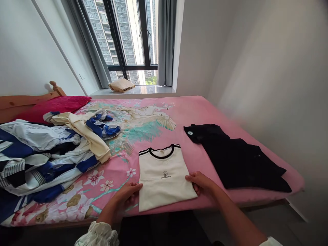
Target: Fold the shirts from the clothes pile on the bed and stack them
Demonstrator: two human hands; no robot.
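A cream T-shirt (164, 186) with a black collar, striped shoulders and a small dark print lies folded into a neat rectangle near the front edge of the bed. My left hand (127, 192) is at its left edge, thumb and fingers closed on the fabric. On the opposite side my right hand (201, 181) pinches the right edge, the thumb on top and the other fingers curled below. The shirt rests flat on the sheet between both hands.
Black folded clothes (238, 160) lie to the right on the pink floral bedsheet (189, 109). A loose heap of clothes (58, 150) covers the left side, before a red pillow (60, 104). A beige folded cloth (121, 85) sits on the windowsill.
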